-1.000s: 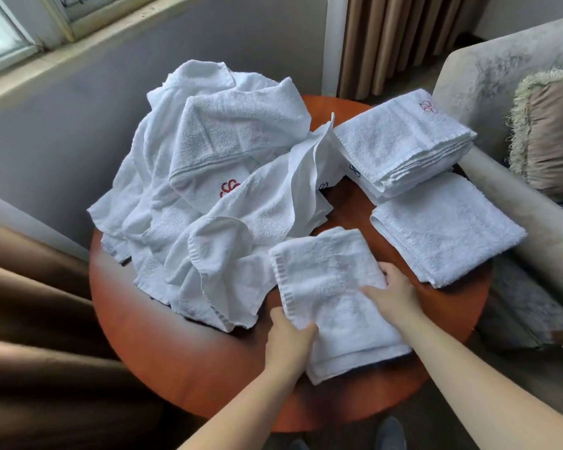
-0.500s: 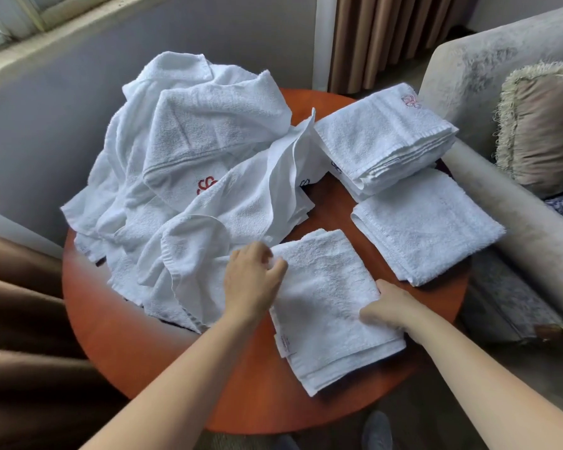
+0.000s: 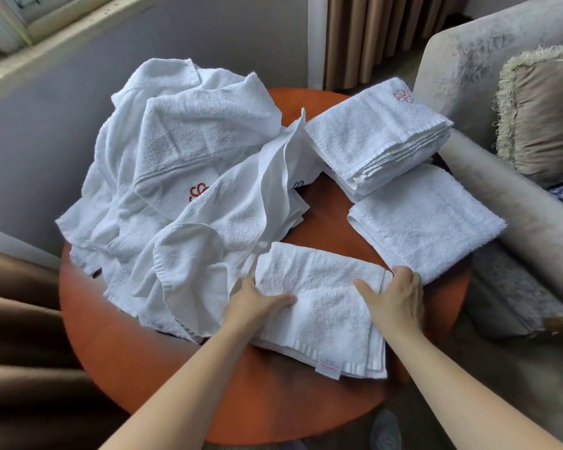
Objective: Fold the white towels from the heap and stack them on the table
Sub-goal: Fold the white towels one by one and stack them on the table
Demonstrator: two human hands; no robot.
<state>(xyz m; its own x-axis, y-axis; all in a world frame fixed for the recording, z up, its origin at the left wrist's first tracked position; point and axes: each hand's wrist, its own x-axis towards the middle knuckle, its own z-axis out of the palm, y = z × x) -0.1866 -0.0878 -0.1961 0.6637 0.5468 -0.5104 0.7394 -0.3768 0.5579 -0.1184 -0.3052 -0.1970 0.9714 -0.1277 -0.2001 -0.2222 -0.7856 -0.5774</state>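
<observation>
A small folded white towel (image 3: pixel 325 310) lies at the front middle of the round orange-brown table (image 3: pixel 137 352), a label showing at its near edge. My left hand (image 3: pixel 254 303) grips its left edge with the thumb on top. My right hand (image 3: pixel 394 297) grips its right edge, thumb on top and fingers around the far right corner. The heap of loose white towels (image 3: pixel 189 196) covers the table's left and back. A stack of folded towels (image 3: pixel 374 134) stands at the back right, and one folded towel (image 3: pixel 426 219) lies in front of it.
A pale sofa arm (image 3: pixel 517 222) with a fringed cushion (image 3: pixel 543 112) presses against the table's right side. A grey wall and window sill run behind the heap, with curtains at the back. Brown fabric (image 3: pixel 17 352) lies to the left of the table.
My left hand came back from the towel's far left corner to its left edge. The towel now lies shorter and thicker, with a label at its near edge. My right hand shifted to the right corner.
</observation>
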